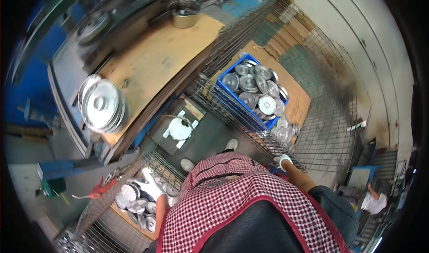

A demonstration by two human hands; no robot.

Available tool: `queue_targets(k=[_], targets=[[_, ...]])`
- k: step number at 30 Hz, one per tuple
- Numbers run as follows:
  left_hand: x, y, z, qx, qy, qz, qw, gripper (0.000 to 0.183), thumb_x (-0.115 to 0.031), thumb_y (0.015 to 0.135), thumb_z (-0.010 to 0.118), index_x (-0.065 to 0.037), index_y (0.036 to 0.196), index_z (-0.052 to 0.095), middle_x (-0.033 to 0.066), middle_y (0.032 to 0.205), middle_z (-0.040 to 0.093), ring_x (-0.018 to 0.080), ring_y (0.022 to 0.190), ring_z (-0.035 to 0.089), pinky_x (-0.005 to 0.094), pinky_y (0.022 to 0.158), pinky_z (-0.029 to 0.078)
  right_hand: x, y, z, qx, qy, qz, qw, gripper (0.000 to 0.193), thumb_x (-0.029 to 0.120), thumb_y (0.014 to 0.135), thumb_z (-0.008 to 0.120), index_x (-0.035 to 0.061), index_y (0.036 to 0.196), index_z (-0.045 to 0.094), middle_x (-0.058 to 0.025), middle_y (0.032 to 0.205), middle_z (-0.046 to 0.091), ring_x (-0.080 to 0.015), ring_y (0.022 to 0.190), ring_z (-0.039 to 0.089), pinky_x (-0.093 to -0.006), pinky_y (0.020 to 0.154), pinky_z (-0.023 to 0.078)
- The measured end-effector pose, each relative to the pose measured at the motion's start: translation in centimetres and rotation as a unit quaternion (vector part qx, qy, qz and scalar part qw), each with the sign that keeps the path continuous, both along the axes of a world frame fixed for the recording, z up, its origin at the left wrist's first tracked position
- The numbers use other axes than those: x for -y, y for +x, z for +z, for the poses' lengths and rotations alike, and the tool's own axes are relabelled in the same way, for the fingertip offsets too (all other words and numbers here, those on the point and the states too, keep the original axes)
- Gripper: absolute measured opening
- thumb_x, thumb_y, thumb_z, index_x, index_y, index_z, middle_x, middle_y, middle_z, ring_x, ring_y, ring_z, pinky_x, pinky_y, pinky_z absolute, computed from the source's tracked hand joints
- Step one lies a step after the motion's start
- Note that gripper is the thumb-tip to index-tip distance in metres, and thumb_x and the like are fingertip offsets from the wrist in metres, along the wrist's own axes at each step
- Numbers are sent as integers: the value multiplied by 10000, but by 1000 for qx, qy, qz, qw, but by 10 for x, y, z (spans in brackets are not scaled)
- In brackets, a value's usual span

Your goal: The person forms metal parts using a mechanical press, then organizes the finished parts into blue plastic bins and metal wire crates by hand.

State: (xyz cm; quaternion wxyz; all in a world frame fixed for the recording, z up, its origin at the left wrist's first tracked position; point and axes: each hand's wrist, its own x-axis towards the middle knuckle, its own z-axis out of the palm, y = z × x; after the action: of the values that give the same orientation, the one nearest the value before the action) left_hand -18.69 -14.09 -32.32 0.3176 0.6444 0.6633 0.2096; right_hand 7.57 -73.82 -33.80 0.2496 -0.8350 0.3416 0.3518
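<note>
My left hand (153,187), in a white glove, reaches into a wire basket (161,167) at the lower left, over a heap of round silver metal lids (130,195). Glare and blur smear its fingertips, so whether a lid is in them cannot be told. At the right, my gloved right hand (282,158) is closed over the top edge of a larger wire cage (261,142). Inside that cage a blue crate (227,102) is heaped with similar metal lids (248,82). More loose lids (284,131) lie beside the crate on cardboard.
A wooden-topped workbench (156,56) at upper left bears a stack of large metal discs (102,103) and a metal pot (184,15). A white round plate (180,129) on a dark low stand is between bench and cage. Red-handled tool (100,189) hangs left. Another person (374,202) is far right.
</note>
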Motion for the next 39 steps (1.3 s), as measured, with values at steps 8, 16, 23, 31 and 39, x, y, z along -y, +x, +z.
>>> queue_targets(k=[8, 16, 23, 31, 39], targets=[[51, 59, -27, -5, -284, -244, 927, 435, -360, 930, 593, -67, 1252, 605, 163, 1172, 655, 262, 992, 639, 342, 881, 481, -37, 45, 2, -117, 125, 167, 971, 456, 374, 856, 638, -32, 1062, 669, -168, 920, 703, -282, 779, 680, -427, 711, 532], [128, 190, 46, -291, -147, -407, 853, 409, -413, 866, 637, -40, 1027, 688, 192, 986, 700, 327, 951, 671, 399, 841, 502, 79, 119, -38, 140, 39, 122, 982, 528, 453, 839, 598, 58, 1186, 637, -204, 1138, 648, -329, 1057, 618, -408, 911, 464], [131, 253, 34, -232, -186, -443, 846, 432, -359, 892, 635, -55, 1199, 628, 147, 1053, 699, 231, 934, 670, 344, 836, 506, 83, 111, -35, 12, -111, -162, 980, 528, 425, 808, 595, 82, 1209, 623, -204, 1193, 628, -341, 1125, 605, -413, 930, 481], [139, 449, 8, -254, -88, -573, 774, 433, -422, 889, 576, -35, 1064, 661, 217, 1085, 658, 374, 1039, 619, 426, 900, 468, 41, 55, -82, 3, 142, -47, 989, 452, 365, 833, 643, 15, 1117, 662, -152, 978, 702, -237, 827, 672, -372, 727, 512], [136, 671, -90, -212, -179, -571, 772, 630, -577, 906, 471, -36, 1197, 612, 246, 1200, 604, 394, 1158, 553, 422, 982, 418, 28, 62, -48, -33, 132, -176, 975, 442, 342, 869, 642, -19, 1124, 645, -141, 971, 707, -192, 833, 664, -318, 752, 509]])
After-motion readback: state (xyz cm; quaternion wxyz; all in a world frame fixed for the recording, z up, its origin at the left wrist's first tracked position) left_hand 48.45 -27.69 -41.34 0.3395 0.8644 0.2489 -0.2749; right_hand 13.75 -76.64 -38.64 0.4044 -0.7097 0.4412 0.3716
